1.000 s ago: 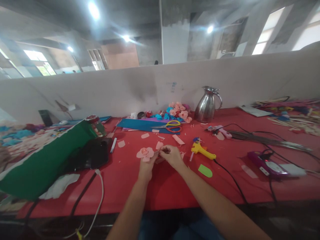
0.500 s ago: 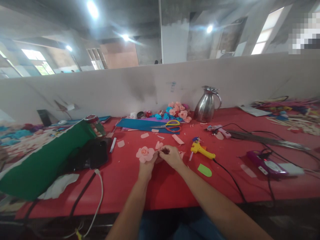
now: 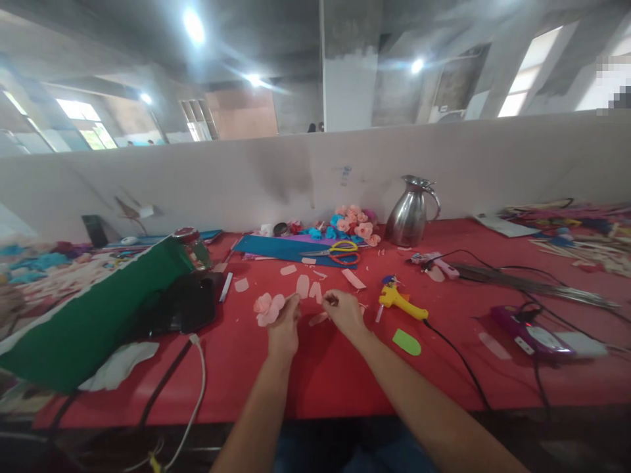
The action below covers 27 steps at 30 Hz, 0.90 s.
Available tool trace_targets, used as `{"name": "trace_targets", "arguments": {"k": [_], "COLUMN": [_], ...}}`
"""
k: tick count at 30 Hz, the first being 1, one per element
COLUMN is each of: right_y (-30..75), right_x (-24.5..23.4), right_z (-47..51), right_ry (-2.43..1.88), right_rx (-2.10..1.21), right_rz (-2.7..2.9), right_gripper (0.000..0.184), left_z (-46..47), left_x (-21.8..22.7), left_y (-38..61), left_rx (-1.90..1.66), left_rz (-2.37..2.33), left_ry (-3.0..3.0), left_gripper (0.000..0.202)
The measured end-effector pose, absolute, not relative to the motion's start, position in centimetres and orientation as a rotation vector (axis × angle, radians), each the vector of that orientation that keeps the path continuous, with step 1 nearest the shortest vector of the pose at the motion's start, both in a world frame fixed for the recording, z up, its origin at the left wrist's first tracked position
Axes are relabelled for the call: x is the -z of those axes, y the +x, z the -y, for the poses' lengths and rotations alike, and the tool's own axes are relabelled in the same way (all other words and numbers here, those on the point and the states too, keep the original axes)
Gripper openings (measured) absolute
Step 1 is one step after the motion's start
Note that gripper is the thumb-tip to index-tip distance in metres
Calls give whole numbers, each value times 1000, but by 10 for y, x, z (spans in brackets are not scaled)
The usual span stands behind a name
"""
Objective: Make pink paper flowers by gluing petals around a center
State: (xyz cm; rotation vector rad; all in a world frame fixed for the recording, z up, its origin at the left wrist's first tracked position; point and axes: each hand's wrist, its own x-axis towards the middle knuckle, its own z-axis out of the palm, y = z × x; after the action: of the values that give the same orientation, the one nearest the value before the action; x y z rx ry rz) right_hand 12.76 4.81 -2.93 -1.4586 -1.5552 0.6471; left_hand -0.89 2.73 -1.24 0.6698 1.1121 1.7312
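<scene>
Grips a pink flower [image 3: 267,309] with the left hand [image 3: 283,330], fingers closed on its right edge, bloom jutting left of the knuckles, just above the red table [image 3: 320,374]. Pinches the right hand [image 3: 346,315] shut at the fingertips, on something too small to make out. Holds it just right of the left hand, with a narrow gap between the two, so the flower sits on the far side of the left hand from it.

Beyond that gap, two loose petals [image 3: 302,286] flat on the table, near both hands, touching neither. Right of the right hand, a yellow glue gun [image 3: 401,302], cord trailing toward the near edge, and a green leaf [image 3: 407,342] just nearer. Farther back, scissors [image 3: 340,250] on a blue sheet [image 3: 280,247], then a flower heap [image 3: 352,220] and a steel jug [image 3: 411,211] by the wall [image 3: 197,184]. Well off left, a green roll [image 3: 93,312]. On the wall, a small blue mark [image 3: 345,175], too faint to read.
</scene>
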Motion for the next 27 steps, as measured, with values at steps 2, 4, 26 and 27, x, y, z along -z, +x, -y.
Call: {"name": "trace_targets", "arguments": {"k": [2,4,26,27], "right_y": [126,124,241,254], "right_x": [28,25,-3,-2], "right_z": [-47,-47,-11,-10], "right_ry": [-1405,-1284,-2080,-2233], "right_rx": [-645,-747,-77,-22], "right_rz": [1534,1474,1777,1746], "right_gripper": [22,26,36,39], "left_z": [-28,-27,-8,-5], "left_x": [11,10,4,3], "left_y": [-7,-5,0,0], "left_rx": [-1693,-1630,-1182,-1149], "left_rz": [-1080,-1070,-1061,-1097], "left_ry": [598,560,1013,1016], "left_gripper": [23,24,25,27]}}
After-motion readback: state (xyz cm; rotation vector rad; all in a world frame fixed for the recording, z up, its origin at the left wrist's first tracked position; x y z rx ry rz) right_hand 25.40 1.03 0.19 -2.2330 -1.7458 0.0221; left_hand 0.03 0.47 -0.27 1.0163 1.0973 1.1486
